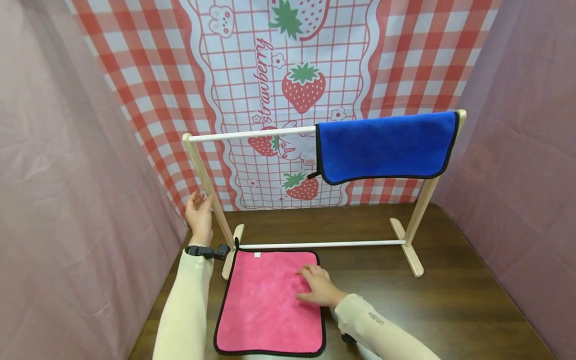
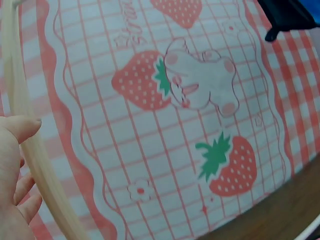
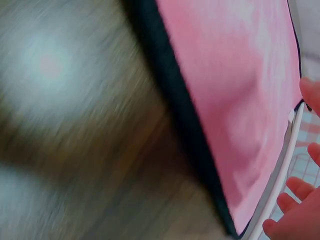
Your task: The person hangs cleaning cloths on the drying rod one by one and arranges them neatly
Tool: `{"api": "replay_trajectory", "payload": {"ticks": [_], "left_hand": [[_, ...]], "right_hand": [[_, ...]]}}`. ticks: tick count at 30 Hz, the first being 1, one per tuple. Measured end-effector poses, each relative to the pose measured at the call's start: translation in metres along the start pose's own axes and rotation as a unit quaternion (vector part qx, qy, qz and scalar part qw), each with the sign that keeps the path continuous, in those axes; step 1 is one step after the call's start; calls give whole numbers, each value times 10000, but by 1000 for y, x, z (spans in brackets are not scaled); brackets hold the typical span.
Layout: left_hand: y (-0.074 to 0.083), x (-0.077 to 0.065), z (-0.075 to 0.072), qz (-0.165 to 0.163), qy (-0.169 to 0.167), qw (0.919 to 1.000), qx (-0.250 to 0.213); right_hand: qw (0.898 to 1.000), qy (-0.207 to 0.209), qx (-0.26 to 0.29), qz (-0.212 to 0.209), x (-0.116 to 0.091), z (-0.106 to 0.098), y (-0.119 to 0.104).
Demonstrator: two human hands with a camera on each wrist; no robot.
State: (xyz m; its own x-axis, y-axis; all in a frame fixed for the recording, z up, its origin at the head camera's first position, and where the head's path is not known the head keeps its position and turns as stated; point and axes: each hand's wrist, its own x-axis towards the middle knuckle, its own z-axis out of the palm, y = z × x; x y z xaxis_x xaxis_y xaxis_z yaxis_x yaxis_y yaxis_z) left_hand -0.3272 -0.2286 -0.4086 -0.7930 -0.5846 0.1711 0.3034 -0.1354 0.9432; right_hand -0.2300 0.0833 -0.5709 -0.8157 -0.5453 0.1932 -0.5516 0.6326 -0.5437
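Note:
A pink towel [image 1: 272, 305] with black edging lies flat on the table in the head view, a loop at its upper left corner. Over its right side is my right hand [image 1: 318, 286], fingers spread and loosely bent, holding nothing. My left hand [image 1: 199, 216] is beside the left post [image 1: 209, 187] of a wooden rack. In the left wrist view its thumb [image 2: 22, 128] overlaps the post; whether it touches is unclear. A blue towel [image 1: 387, 147] with black edging hangs over the right part of the rack's white top bar [image 1: 252, 134].
A white lower bar [image 1: 324, 244] joins the rack's two wooden feet, the right foot [image 1: 407, 249] standing on the brown table [image 1: 450, 310]. Behind hangs a strawberry-print cloth [image 1: 303, 90]. Pink curtains [image 1: 522, 175] close off both sides.

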Motion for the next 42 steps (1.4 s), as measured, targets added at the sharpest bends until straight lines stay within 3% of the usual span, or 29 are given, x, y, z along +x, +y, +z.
{"api": "replay_trajectory", "payload": {"ticks": [5,10,15,19,29,35,42], "left_hand": [[15,4,15,317,-27,9995,0],[18,9,24,546,52,9982,245],[18,13,21,596,190,9948,807],[18,14,17,731,75,9907,1145],[19,19,12,1052,146,9860,1286],[19,21,11,1046,90,9864,1267],[19,19,10,1061,-15,9868,1223]], "right_hand": [[9997,-140,186,59,6,21,-9],[9993,-211,269,149,9,40,-11],[9983,-436,212,319,10,55,-7],[9979,-519,-150,368,9,64,-1],[9942,-557,-878,283,12,78,6],[9970,-377,-594,332,15,75,4],[9981,296,-468,284,17,77,8]]}}
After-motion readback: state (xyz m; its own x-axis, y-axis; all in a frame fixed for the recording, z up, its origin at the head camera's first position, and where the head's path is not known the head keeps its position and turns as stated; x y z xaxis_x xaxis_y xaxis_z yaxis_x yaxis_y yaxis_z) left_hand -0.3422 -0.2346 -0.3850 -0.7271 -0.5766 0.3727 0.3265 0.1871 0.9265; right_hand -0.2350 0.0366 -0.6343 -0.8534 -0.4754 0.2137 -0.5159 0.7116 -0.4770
